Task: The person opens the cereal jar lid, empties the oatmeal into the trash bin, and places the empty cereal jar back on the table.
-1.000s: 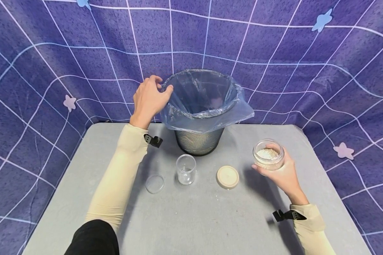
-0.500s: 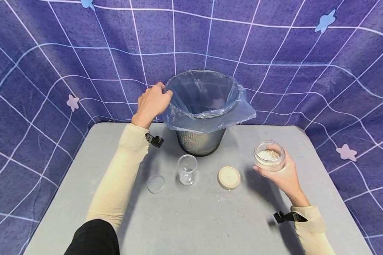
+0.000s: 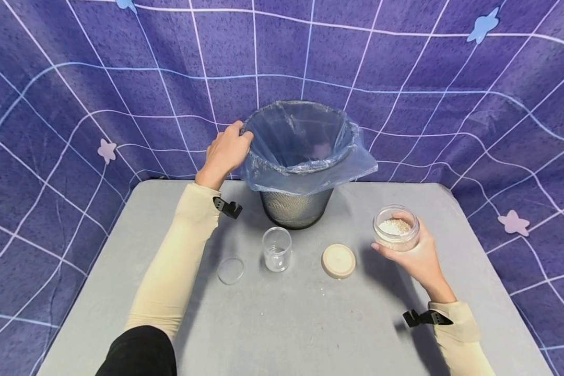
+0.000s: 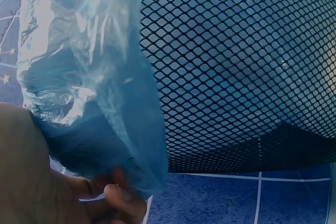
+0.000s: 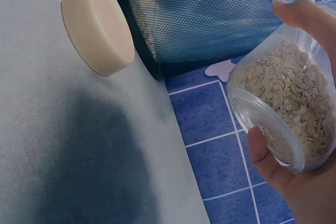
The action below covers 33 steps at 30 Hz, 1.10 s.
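At the back of the table stands a black mesh wastebasket (image 3: 295, 209) lined with a blue plastic bag (image 3: 301, 180), its edge folded over the rim. My left hand (image 3: 226, 154) grips the bag and the basket's rim on the left side. In the left wrist view, curled fingers (image 4: 123, 203) pinch the hanging bag. Over the right part of the table, my right hand (image 3: 420, 256) holds an uncovered clear jar (image 3: 396, 228) with oat flakes (image 5: 294, 85) in it. The right wrist view shows the thumb and fingers around the jar.
A clear empty cup (image 3: 277, 250) stands in front of the basket. Left of it lies a clear round lid (image 3: 231, 270), and right of it a beige lid (image 3: 338, 260). Small crumbs dot the grey table (image 3: 301, 334). Purple gridded cloth (image 3: 169, 94) surrounds the table's back and sides.
A second ago my left fingers were raised at the basket's left edge; now they are closed over the rim and bag. My right hand and the jar stay nearly still.
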Tool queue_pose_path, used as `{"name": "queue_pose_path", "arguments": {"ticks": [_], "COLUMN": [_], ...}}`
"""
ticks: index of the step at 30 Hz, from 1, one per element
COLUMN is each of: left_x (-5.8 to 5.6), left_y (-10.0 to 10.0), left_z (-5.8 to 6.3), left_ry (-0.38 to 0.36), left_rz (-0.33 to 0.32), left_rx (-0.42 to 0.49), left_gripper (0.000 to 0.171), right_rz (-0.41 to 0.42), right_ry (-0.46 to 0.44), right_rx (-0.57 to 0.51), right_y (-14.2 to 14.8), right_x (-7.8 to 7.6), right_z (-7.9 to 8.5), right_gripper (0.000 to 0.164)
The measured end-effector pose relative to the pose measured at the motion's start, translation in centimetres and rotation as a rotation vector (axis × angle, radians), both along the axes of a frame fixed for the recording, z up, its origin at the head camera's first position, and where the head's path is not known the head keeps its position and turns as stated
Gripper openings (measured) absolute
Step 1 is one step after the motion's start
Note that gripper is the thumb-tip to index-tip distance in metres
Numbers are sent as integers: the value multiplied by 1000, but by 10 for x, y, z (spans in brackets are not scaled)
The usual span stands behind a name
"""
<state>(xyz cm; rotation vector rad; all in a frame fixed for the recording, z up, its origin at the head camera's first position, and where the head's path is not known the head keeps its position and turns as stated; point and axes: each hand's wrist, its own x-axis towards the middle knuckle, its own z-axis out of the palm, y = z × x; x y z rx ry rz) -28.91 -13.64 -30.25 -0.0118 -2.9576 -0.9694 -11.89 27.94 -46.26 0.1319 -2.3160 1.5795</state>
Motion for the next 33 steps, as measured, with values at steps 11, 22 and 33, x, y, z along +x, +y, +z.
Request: {"name": "queue_pose_path", "arguments": {"ticks": [11,22,33], "left_x": [0,1,2], "left_y": [2,1,2], "left_z": [2,2,2], "left_ry": [8,11,10], "left_rz": [15,19,18], "left_rx": [-3,1,7], "left_gripper": [33,33,35], "right_rz": [-4,21,37], "right_ry": [6,82,175], "right_rx": [32,82,134], "right_y": [-2,-12,-34], "right_x": [-5,-18,-29], "right_z": [10,46,104], "right_gripper": [85,84,76]}}
